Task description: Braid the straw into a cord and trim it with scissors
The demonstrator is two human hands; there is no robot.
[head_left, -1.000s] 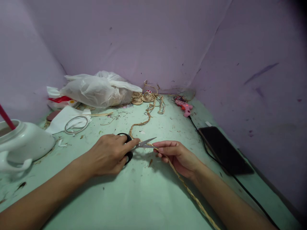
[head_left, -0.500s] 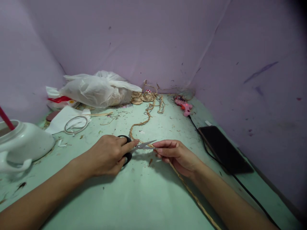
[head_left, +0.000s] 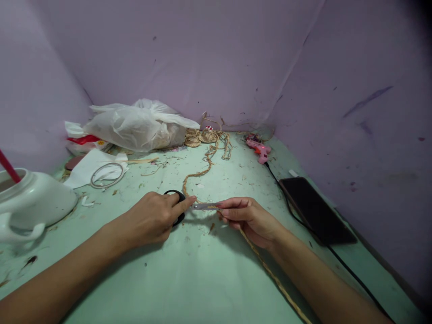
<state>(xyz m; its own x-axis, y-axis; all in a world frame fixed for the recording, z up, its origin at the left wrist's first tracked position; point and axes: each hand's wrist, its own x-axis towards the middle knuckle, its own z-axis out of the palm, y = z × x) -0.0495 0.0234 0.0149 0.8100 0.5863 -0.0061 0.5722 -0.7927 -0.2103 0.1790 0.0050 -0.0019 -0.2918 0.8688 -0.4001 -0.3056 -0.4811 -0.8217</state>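
Note:
My left hand [head_left: 158, 216] grips a pair of scissors [head_left: 206, 206] by its black handles, with the index finger stretched along toward the pivot. The blades are closed together and point right, their tips at the fingers of my right hand [head_left: 243, 216]. Between thumb and fingers, my right hand pinches a braided straw cord [head_left: 270, 270]. One stretch of the cord trails toward the near edge under my right forearm. Another stretch [head_left: 194, 175] curves away from the blades to the back of the table. Whether the cord is severed at the blades I cannot tell.
At the back lie coiled straw pieces [head_left: 207, 136] and a white plastic bag [head_left: 135, 128]. A pink glue gun [head_left: 259, 150] and a dark phone [head_left: 317, 209] lie to the right, a black cable crossing there. A white mug [head_left: 40, 198] and a ring [head_left: 107, 175] are on the left.
The scissors' blades were apart and have now closed. The fingers of my left hand have drawn together on the handles. My right hand has barely moved.

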